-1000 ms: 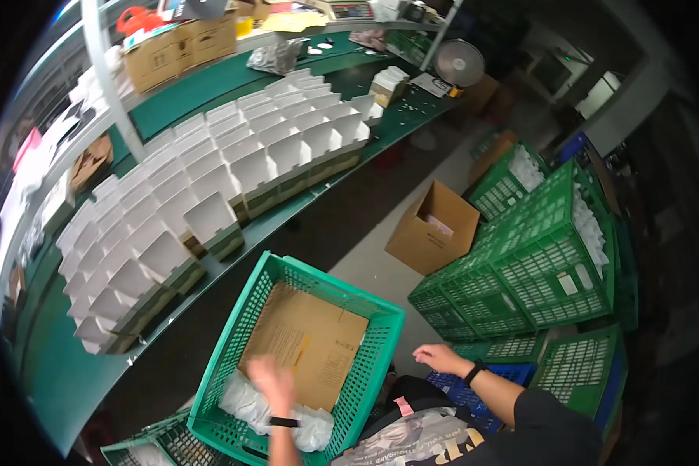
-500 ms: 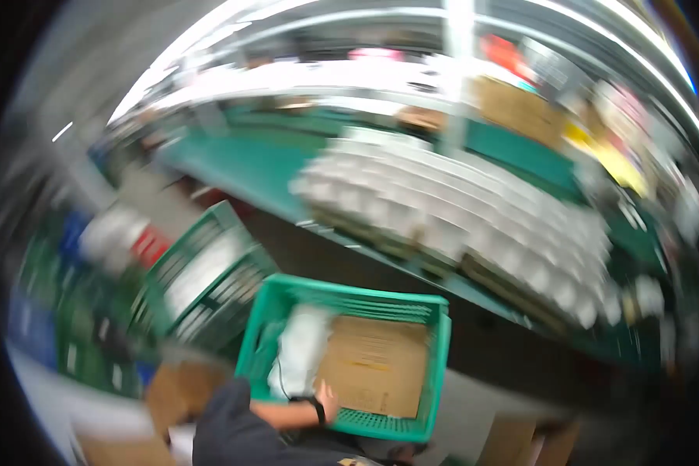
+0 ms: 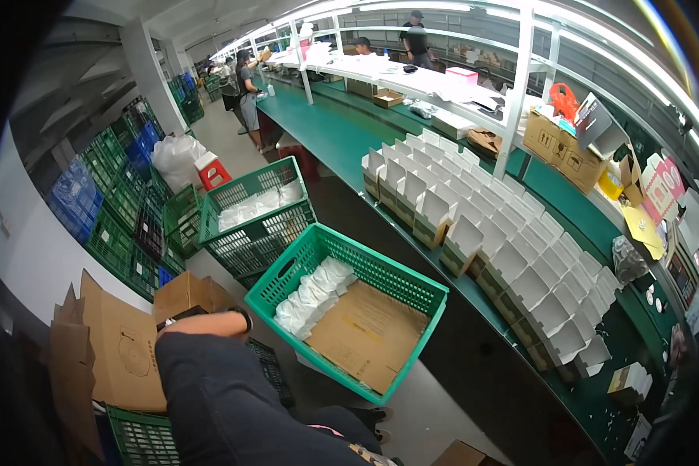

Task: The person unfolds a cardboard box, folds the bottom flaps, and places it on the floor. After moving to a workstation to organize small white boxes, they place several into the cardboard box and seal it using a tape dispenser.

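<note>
A green plastic crate point(image 3: 431, 326) stands before me, with white plastic-wrapped packets point(image 3: 314, 295) along its left side and a flat brown cardboard sheet point(image 3: 365, 334) on its bottom. My left forearm point(image 3: 210, 324), in a dark sleeve with a black band at the wrist, is bent to the left of the crate, outside it. The fingers of that hand are hidden, so what they touch does not show. Beside the forearm are an open brown carton point(image 3: 124, 349) and a smaller carton point(image 3: 190, 293) with something dark at it. My right hand is out of view.
Another green crate point(image 3: 276, 223) of white packets stands beyond, atop a stack. Rows of open white-lined boxes point(image 3: 512, 256) fill the green workbench point(image 3: 318, 124) on the right. Stacked crates point(image 3: 116, 210) and a red stool point(image 3: 212, 172) are at the left. Several people work farther off.
My left hand has come out of the green crate and moved left, beside the cartons. The view has turned and is sharp now. The packets and cardboard sheet stay in the crate.
</note>
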A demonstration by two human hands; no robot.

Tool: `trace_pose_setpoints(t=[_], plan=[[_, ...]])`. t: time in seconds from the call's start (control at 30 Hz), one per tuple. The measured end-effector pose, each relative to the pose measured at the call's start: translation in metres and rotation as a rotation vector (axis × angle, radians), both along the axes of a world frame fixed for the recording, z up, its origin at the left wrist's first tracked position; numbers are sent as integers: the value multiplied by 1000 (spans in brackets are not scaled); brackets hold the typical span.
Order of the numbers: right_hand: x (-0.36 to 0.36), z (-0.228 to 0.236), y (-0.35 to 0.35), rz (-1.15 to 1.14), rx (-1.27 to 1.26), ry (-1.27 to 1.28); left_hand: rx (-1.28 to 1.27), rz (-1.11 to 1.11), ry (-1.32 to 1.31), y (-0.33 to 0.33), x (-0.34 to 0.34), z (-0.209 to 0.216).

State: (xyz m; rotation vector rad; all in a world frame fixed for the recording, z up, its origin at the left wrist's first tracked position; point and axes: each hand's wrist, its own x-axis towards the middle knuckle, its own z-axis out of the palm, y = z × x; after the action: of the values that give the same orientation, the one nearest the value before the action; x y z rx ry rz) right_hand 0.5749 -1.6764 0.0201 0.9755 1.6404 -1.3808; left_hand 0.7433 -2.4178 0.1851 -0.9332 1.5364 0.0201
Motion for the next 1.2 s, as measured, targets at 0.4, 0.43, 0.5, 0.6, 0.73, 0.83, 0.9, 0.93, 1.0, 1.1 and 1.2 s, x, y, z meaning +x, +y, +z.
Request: trace_pose_setpoints(t=[0.4,0.43,0.5,0.6,0.73,0.83,0.9,0.93,1.0,1.1,1.2], plan=[[-173,137,74,-472,109,826,1115,-555,412,261,-229,157],[-196,140,83,-442,161,941,1064,-538,566,273,-235,162],[-211,164,116,-413,294,1009,1077,-599,672,304,-284,156],[-196,161,144,-370,354,933,1023,-109,563,361,-343,144],[-154,99,177,199,416,628,1264,142,842,437,-385,93],[-110,38,185,367,401,504,1191,13,899,493,-427,89],[-95,-4,190,250,142,261,1149,-46,939,515,-459,86],[-87,-14,189,287,80,246,1172,-34,936,526,-473,80],[-97,-20,209,316,19,229,1221,-14,920,548,-498,69],[-117,-24,231,410,-32,182,1259,-161,955,583,-545,78],[-168,1,260,-189,-8,246,1287,-260,933,608,-599,51]])
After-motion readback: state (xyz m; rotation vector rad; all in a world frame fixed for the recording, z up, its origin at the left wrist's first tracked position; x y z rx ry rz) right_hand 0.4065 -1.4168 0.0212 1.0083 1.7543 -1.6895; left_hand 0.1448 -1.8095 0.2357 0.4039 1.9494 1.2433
